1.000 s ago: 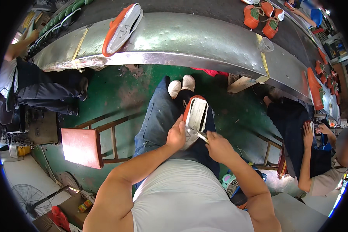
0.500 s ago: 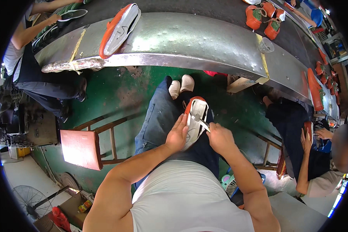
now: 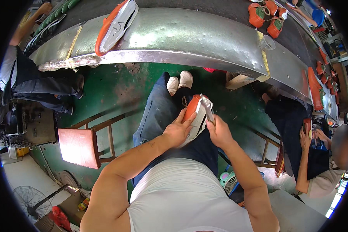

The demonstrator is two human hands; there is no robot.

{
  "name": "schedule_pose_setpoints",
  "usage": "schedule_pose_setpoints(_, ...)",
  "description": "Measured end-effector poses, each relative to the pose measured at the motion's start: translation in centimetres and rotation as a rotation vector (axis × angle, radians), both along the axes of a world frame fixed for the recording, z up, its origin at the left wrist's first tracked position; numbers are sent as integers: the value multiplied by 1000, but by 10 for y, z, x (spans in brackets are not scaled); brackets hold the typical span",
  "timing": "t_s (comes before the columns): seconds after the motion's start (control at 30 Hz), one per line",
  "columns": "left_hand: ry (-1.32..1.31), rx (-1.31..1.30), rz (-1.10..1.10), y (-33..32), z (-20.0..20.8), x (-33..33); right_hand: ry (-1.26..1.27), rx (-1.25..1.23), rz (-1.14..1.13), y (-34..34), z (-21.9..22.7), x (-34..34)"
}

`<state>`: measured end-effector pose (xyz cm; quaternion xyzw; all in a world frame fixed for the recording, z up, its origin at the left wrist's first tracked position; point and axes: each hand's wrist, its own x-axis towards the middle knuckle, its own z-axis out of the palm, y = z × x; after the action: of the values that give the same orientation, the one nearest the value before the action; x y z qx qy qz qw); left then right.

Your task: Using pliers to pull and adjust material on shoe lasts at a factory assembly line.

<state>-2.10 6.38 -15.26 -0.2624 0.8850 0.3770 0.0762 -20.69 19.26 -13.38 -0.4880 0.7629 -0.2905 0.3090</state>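
Note:
On my lap rests a red-orange shoe [image 3: 191,106], turned so that its white underside and the folded edge face up and to the right. My left hand [image 3: 176,132] grips its left side, fingers wrapped over the orange upper. In my closed right hand [image 3: 220,133] is a metal pliers-like tool [image 3: 209,112], held upright with its head at the shoe's right edge near the far end. How its jaws meet the edge cannot be made out. A brown lace loop [image 3: 184,101] sticks out on the shoe's left.
Ahead runs a metal-edged workbench [image 3: 162,31], bearing another upturned orange shoe [image 3: 116,29] and several orange-and-green shoes [image 3: 265,17]. A clear plastic cup [image 3: 266,43] stands at its edge. A stool [image 3: 79,147] is at left. A co-worker [image 3: 317,170] sits at right, another person [image 3: 38,79] stands at left.
The shoe has tilted, showing more of its orange side. The tool has moved from over the middle of the underside to the right edge and turned more upright. My left fingers have shifted on the upper.

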Motion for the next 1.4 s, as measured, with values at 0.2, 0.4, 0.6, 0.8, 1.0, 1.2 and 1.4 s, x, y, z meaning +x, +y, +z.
schedule_pose_setpoints(0.2,66,-57,-73,-2,-3,9,-21,91,17,7,0,6)
schedule_pose_setpoints(0.4,348,190,153,11,-30,38,64,257,98,13,13,13)
schedule_pose_setpoints(0.6,162,354,205,9,-19,43,79,343,170,25,18,28)
schedule_pose_setpoints(0.8,-59,638,174,-1,8,34,-20,274,120,41,-9,25)
schedule_pose_setpoints(1.0,-22,697,172,2,-11,39,-337,-419,-513,-5,7,7)
schedule_pose_setpoints(1.2,13,536,149,4,-18,46,-207,88,-171,-3,-6,-1)
schedule_pose_setpoints(1.4,-104,581,107,-1,13,39,-496,236,-198,1,-40,-9)
